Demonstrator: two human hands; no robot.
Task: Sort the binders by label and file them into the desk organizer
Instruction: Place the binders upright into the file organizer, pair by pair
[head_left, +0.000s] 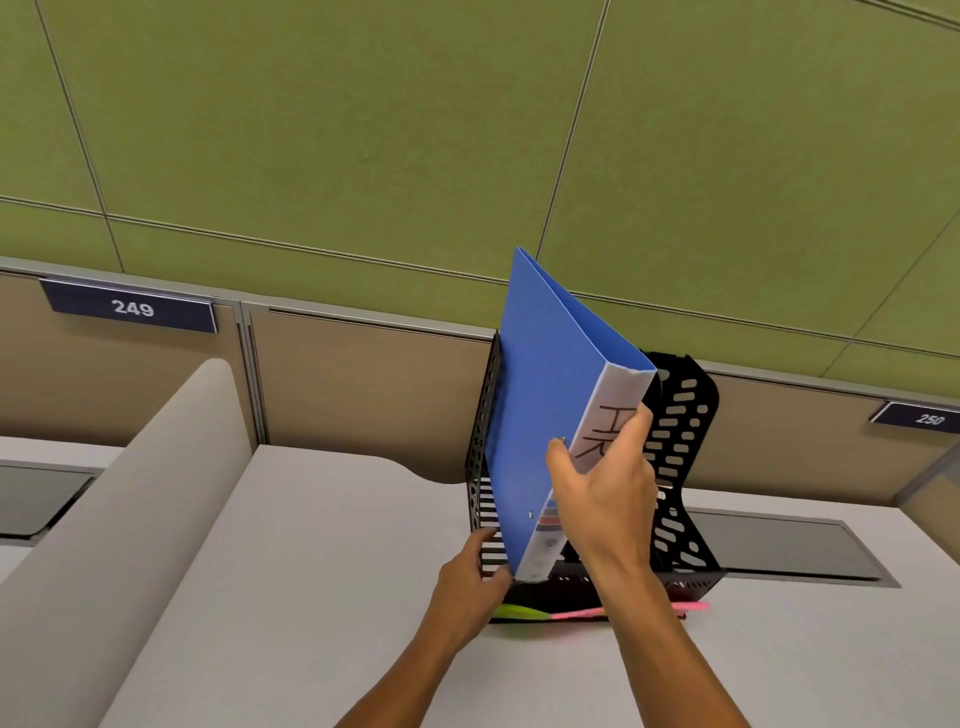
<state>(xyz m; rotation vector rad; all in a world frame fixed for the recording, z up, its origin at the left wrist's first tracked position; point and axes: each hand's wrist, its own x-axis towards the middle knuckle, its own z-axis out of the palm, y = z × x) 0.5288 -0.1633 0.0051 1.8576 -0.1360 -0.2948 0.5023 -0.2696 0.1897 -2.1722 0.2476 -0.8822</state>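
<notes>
A blue binder (540, 395) with a white spine label reading "HR" stands tilted in the leftmost slot of a black perforated desk organizer (680, 447). My right hand (608, 493) grips the binder's spine around the label. My left hand (470, 582) holds the organizer's front left corner at its base, beside the binder's lower edge. The organizer's other slots, to the right of the binder, look empty as far as they show.
The organizer stands on a pale grey desk (311, 571) against a beige partition. Green and pink sticky tabs (566, 614) stick out at the organizer's front. A grey cable hatch (789, 545) lies to the right. A curved divider (130, 509) rises on the left.
</notes>
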